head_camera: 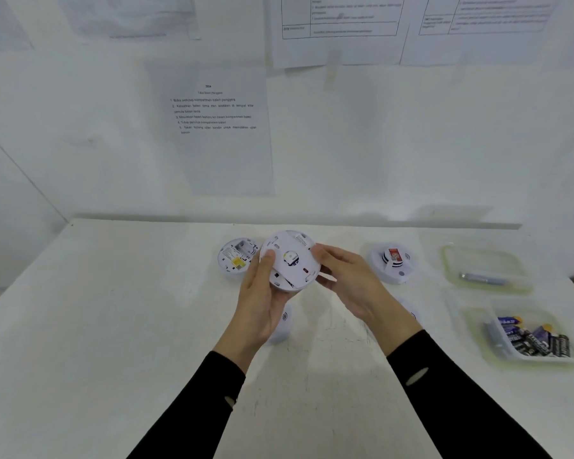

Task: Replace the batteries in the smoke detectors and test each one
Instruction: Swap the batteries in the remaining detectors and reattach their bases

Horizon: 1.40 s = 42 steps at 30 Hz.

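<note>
I hold a round white smoke detector (290, 260) above the table, its back plate turned toward me. My left hand (262, 303) grips its left and lower rim, thumb on the plate. My right hand (348, 283) holds its right rim with curled fingers. Another detector (236, 258) lies open on its back at the left, showing a yellow label. A third detector (393, 263), face up with a red sticker, sits to the right. Two more detectors (283, 323) (411, 311) lie partly hidden under my hands.
A clear container (451, 260) at the right holds a single battery (482, 278). Nearer to me, a second container (478, 326) holds several dark batteries (537, 339). An instruction sheet (214, 127) hangs on the wall behind the white table (113, 326).
</note>
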Each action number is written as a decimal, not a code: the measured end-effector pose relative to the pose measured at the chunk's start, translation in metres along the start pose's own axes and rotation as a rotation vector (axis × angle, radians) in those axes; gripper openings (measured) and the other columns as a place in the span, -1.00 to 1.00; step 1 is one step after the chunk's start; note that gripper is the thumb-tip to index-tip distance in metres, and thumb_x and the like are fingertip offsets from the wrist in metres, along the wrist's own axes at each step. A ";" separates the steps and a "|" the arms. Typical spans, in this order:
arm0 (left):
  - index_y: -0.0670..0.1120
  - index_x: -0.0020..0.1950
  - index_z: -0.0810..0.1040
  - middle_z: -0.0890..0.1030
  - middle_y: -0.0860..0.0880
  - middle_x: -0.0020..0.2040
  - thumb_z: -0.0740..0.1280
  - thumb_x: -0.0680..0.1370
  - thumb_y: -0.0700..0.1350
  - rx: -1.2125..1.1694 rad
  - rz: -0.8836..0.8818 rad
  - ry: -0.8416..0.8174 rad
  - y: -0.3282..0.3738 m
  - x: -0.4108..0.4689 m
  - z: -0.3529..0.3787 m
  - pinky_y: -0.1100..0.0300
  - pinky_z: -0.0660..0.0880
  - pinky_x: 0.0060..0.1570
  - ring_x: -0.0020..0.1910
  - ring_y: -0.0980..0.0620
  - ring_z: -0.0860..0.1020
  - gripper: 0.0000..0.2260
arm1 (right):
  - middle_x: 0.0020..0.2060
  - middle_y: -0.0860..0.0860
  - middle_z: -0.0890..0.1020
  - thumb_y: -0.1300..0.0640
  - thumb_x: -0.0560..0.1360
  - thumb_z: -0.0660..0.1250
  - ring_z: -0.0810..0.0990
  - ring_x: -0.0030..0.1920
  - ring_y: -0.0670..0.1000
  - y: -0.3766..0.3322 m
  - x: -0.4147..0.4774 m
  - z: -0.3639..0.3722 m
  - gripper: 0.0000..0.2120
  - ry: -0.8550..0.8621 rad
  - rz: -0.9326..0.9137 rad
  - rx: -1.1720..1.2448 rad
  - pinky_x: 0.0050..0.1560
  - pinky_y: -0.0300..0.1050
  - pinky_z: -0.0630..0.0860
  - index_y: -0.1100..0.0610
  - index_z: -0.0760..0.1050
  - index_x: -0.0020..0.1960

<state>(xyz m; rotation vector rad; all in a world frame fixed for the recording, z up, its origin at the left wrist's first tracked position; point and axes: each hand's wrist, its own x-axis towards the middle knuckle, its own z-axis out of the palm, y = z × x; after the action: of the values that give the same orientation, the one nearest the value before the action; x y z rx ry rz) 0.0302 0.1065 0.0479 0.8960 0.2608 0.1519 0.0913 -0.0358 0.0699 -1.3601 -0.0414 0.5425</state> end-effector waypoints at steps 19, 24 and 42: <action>-0.02 0.45 0.43 0.51 -0.04 0.41 0.26 0.58 0.13 0.057 -0.038 0.143 0.010 0.024 -0.022 0.07 0.43 0.29 0.38 0.00 0.47 -0.54 | 0.12 -0.04 0.64 0.22 0.55 0.33 0.60 0.12 -0.05 0.010 0.016 -0.009 -0.71 0.111 -0.235 -0.249 0.17 -0.13 0.55 0.10 0.52 0.27; -0.02 0.38 0.48 0.51 -0.02 0.39 0.18 0.69 -0.05 -0.025 -0.035 0.263 0.021 0.036 -0.051 0.12 0.43 0.24 0.36 0.02 0.47 -0.73 | 0.02 0.03 0.55 0.38 0.44 0.33 0.49 0.06 0.04 0.044 0.045 -0.027 -0.68 0.275 -0.677 -0.859 0.04 -0.23 0.45 0.18 0.55 0.17; -0.04 0.06 0.50 0.53 0.01 -0.03 0.34 0.58 -0.29 0.238 0.192 0.596 0.006 0.064 -0.085 0.33 0.47 -0.10 -0.01 0.01 0.52 -0.84 | 0.10 0.07 0.45 -0.03 0.37 0.37 0.45 0.01 0.13 0.093 0.080 -0.009 -0.58 0.588 -0.470 -1.086 -0.06 -0.01 0.43 0.15 0.44 0.13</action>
<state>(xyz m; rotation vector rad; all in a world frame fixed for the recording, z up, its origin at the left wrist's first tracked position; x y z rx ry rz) 0.0675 0.1890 -0.0080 1.0978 0.7593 0.5787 0.1322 -0.0027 -0.0407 -2.4257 -0.1885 -0.3807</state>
